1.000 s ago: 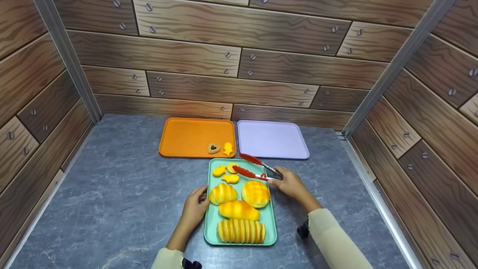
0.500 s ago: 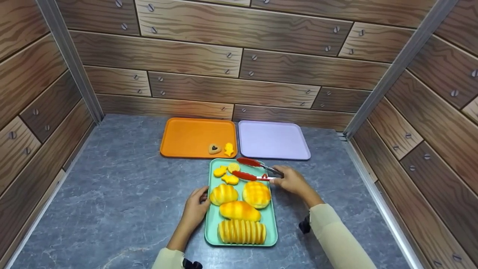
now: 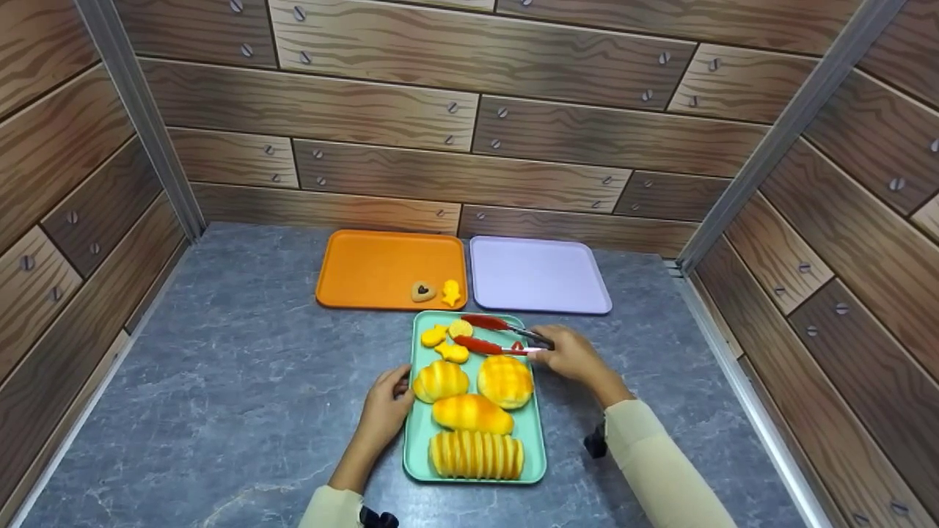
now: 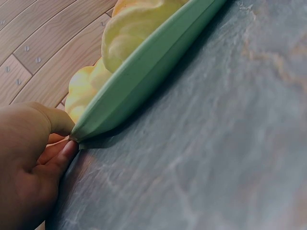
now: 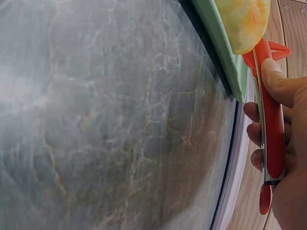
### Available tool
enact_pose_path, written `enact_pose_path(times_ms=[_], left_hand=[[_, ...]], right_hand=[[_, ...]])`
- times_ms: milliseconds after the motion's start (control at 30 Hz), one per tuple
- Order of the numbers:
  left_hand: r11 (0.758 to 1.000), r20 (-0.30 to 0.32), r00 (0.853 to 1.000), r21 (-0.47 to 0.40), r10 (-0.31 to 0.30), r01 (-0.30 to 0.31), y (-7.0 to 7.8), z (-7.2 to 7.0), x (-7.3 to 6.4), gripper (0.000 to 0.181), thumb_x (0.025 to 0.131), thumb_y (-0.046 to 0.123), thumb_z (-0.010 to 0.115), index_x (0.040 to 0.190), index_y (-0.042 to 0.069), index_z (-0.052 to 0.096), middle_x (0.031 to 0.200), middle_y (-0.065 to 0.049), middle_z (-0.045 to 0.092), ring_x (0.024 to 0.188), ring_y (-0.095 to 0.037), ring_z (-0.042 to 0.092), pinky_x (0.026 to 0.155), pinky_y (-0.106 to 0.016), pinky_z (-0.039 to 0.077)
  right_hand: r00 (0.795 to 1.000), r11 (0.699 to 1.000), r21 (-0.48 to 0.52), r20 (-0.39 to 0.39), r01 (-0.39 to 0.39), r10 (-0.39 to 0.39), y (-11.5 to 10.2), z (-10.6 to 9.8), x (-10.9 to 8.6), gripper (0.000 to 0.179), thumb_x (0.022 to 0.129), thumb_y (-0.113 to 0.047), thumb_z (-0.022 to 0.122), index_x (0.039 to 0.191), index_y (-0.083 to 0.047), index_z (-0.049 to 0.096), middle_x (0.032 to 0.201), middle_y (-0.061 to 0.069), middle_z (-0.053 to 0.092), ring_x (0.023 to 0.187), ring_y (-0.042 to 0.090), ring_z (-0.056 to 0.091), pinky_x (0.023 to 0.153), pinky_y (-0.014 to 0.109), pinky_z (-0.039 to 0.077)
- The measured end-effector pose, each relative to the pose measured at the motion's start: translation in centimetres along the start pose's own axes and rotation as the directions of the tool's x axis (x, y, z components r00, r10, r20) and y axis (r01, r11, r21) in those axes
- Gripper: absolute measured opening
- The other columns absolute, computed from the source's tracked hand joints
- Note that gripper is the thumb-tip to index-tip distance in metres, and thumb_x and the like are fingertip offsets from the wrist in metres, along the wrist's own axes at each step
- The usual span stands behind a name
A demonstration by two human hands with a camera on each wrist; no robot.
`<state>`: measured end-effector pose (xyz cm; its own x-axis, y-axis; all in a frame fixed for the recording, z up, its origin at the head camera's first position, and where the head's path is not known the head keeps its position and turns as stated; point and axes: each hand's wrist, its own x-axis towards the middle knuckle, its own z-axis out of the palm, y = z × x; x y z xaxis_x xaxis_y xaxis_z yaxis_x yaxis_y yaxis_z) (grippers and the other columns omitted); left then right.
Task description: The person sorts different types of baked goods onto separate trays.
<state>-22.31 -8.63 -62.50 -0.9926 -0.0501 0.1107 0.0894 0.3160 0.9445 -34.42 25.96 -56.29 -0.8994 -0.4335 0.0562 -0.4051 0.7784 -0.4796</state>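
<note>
My right hand (image 3: 572, 356) holds red-tipped metal tongs (image 3: 477, 345) over the far end of a mint-green tray (image 3: 412, 455). The tongs' tips are parted, close to the right side of a round yellow biscuit (image 3: 460, 328); whether they touch it I cannot tell. Two other yellow biscuits lie nearby, a left one (image 3: 433, 336) and a fish-shaped one (image 3: 452, 353). In the right wrist view, fingers and thumb wrap the tongs' red handle (image 5: 274, 134). My left hand (image 3: 385, 407) pinches the tray's left rim, thumb below, as the left wrist view shows its hand (image 4: 29, 153).
Several breads fill the tray's near part: a roll (image 3: 440, 381), a round bun (image 3: 505, 382), an oval loaf (image 3: 472, 414) and a ridged loaf (image 3: 477, 455). Behind lie an orange tray (image 3: 389, 264) with a heart biscuit (image 3: 422, 291) and yellow biscuit (image 3: 451, 292), and a lilac tray (image 3: 539, 275).
The tongs' tips have drawn closer together and shifted slightly left and nearer the round biscuit. My left hand keeps its place at the tray's rim.
</note>
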Motion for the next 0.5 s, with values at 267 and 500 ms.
enact_pose_path(times_ms=[267,500], left_hand=[[1.0,-0.011,1.0,0.0,0.022,-0.022,0.02,-0.13,0.0,0.044,0.096,0.005,0.061,0.138,-0.007,0.056,0.124,-0.021,0.061,0.109,-0.03,0.063,0.096,-0.044,0.053],[0.999,-0.005,0.999,0.004,0.035,-0.035,-0.29,-0.08,0.11,0.044,0.095,0.004,0.06,0.137,-0.008,0.056,0.126,-0.022,0.061,0.108,-0.03,0.064,0.096,-0.043,0.053]], right_hand=[[0.999,0.999,0.018,-0.008,-0.043,0.043,0.09,0.4,-0.2,0.054,0.093,-0.035,0.071,0.141,-0.011,0.06,0.14,0.014,0.061,0.13,0.036,0.055,0.11,0.057,0.041],[0.999,0.998,0.027,-0.015,-0.049,0.049,0.24,0.53,-0.61,0.056,0.094,-0.033,0.07,0.142,-0.008,0.058,0.141,0.017,0.059,0.131,0.038,0.053,0.11,0.058,0.041]])
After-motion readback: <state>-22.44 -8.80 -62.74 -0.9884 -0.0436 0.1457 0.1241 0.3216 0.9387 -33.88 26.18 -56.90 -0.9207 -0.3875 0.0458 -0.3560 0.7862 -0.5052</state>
